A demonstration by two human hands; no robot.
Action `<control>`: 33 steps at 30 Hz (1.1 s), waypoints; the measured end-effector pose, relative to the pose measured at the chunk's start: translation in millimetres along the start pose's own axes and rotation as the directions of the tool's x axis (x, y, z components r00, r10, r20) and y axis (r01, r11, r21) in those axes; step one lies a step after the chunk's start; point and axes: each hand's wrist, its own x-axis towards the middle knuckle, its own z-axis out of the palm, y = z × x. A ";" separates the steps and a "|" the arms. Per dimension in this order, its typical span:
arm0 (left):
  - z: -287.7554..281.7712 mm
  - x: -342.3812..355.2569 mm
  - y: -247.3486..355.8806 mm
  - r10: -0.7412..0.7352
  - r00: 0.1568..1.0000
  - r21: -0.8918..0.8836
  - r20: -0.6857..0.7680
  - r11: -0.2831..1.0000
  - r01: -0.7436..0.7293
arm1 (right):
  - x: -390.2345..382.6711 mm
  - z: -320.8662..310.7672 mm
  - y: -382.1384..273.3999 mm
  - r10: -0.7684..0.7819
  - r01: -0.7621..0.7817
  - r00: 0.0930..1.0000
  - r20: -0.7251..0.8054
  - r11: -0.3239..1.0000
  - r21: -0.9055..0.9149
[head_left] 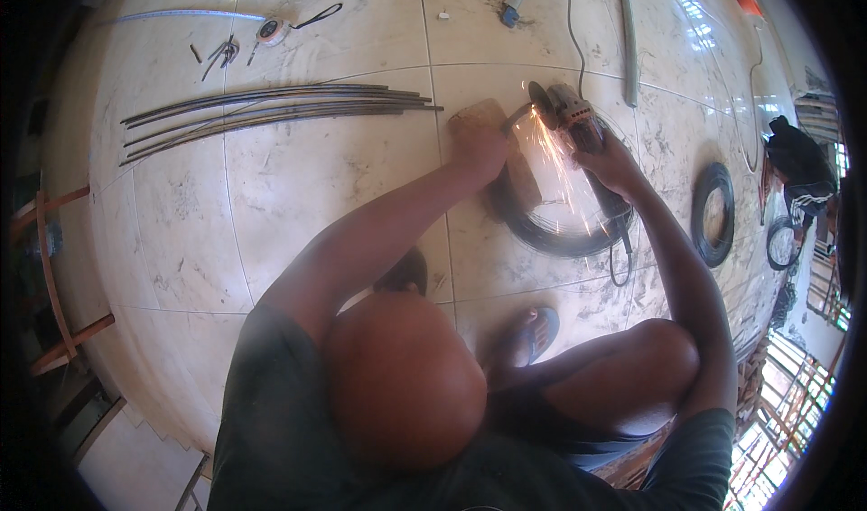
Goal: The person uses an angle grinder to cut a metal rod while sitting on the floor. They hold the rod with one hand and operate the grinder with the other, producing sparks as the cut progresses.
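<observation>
the right hand (pixel 614 163) is clenched around the body of an angle grinder (pixel 578 123), which lies over the tiled floor (pixel 298 186) a little right of the middle of the view. the long axis of the grinder runs from the lower right to the upper left, and its disc end (pixel 542 96) points up and left, away from the person. sparks (pixel 555 163) fall from the disc toward the person. the left hand (pixel 479 145) presses down, fingers curled, on a wooden block (pixel 483 114) just beside the disc; what exactly the fingers grasp under them i cannot tell. below both hands lies a coil of dark wire (pixel 551 236), partly hidden by the sparks and the right wrist. a second, smaller coil of wire (pixel 713 213) lies further right, well apart. to the left of the block is a bundle of long thin metal rods (pixel 271 109), lying almost horizontal in the view, with their ends near the block. above the rods is a tape measure (pixel 271 31) with some small metal pieces (pixel 221 55) beside it. the cable of the grinder (pixel 571 23) runs away toward the top edge. the person's sandalled foot (pixel 533 330) rests on the floor near the big coil.
</observation>
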 end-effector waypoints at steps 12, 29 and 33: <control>3.5 0.5 -2.6 -0.006 1.000 0.021 0.009 1.000 0.006 | 0.2 4.1 0.7 -0.087 0.087 0.996 -0.030 0.996 -0.004; 3.6 1.7 -1.8 -0.019 1.000 0.023 0.004 1.000 0.019 | 5.4 6.6 14.8 -0.059 0.060 0.997 -0.038 0.998 0.016; 1.2 2.4 -0.6 -0.004 1.000 0.025 0.000 1.000 0.004 | 5.9 8.2 19.7 -0.086 0.089 0.995 -0.050 0.995 0.053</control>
